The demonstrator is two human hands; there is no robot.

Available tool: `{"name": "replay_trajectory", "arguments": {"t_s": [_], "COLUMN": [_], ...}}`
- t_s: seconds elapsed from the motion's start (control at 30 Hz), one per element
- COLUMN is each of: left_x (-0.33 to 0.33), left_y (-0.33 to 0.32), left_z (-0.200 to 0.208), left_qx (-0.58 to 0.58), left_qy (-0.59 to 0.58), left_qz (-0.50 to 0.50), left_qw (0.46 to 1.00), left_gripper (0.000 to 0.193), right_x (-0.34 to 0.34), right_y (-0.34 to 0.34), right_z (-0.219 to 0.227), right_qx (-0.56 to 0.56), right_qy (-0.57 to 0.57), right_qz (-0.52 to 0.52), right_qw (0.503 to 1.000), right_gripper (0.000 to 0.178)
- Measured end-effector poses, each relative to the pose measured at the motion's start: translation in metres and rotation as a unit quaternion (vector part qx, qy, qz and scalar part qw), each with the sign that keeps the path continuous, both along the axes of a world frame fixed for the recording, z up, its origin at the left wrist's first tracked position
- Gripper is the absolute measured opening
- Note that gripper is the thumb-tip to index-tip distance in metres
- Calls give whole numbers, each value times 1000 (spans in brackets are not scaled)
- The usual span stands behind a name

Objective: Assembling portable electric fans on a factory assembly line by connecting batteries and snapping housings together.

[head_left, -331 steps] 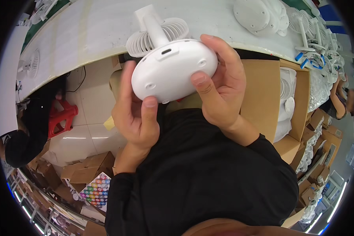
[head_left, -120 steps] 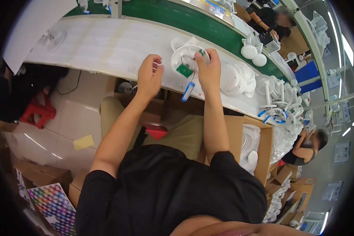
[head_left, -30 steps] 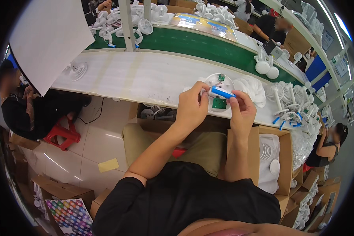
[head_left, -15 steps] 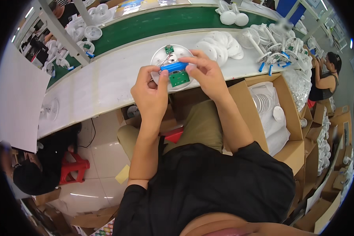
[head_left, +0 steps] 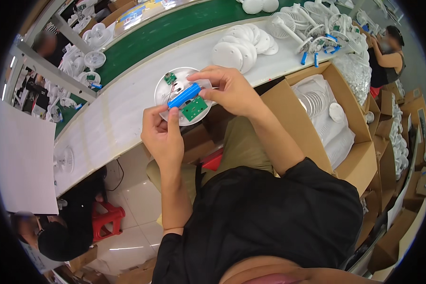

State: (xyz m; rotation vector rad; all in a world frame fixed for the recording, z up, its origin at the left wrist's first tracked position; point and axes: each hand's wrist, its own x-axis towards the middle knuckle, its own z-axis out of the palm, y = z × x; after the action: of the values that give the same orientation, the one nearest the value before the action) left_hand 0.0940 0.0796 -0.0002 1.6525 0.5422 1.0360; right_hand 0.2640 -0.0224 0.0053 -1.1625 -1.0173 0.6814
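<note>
A white round fan base (head_left: 160,97) is held up at the near edge of the bench, its inside facing me. A blue cylindrical battery (head_left: 183,96) lies slantwise across it, beside a green circuit board (head_left: 194,109). Near the far rim sits a smaller green board (head_left: 169,78), with thin wires running from it. My left hand (head_left: 164,137) is closed on the base's near left side, its thumb against the battery's lower end. At the upper right end of the battery, my right hand (head_left: 232,90) is closed, thumb and fingers around that end.
White round covers (head_left: 236,49) lie piled on the white bench (head_left: 123,94). Fan parts with blue batteries (head_left: 315,59) heap farther right. An open cardboard box (head_left: 288,111) with white parts stands at my right. Beyond the bench runs a green conveyor belt (head_left: 175,29). Other people sit nearby.
The whole view has shifted, so bench and box appear turned. The base and both hands sit farther left in the picture, and the battery slants more steeply. Both hands keep their hold.
</note>
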Motion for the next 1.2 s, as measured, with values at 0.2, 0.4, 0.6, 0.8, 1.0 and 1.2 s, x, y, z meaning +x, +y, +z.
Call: {"name": "replay_trajectory", "arguments": {"t_s": [0.2,0.4,0.6,0.8,1.0,1.2], "left_x": [-28,-28,-23,-15,-18,-22], "left_y": [31,30,25,10,1,-1], "left_z": [-28,-37,-47,-34,-20,-15], "left_qx": [-6,-12,1,-32,-86,-89], "left_qy": [-24,-34,-25,-35,-53,-46], "left_qz": [12,33,41,64,49,56], "left_qw": [1000,999,999,997,994,993], "left_gripper": [8,11,20,31,40,42], "right_x": [-2,36,22,34,31,27], "right_y": [23,43,66,61,17,-31], "right_z": [-56,-135,-140,-157,-128,-79], "right_qx": [144,-148,-127,-22,-39,-35], "right_qy": [-87,-367,-468,-419,-312,-207], "right_qz": [-161,-588,-603,-400,-345,-417], "right_qw": [972,705,633,815,884,884], "right_gripper": [45,42,42,41,40,36]}}
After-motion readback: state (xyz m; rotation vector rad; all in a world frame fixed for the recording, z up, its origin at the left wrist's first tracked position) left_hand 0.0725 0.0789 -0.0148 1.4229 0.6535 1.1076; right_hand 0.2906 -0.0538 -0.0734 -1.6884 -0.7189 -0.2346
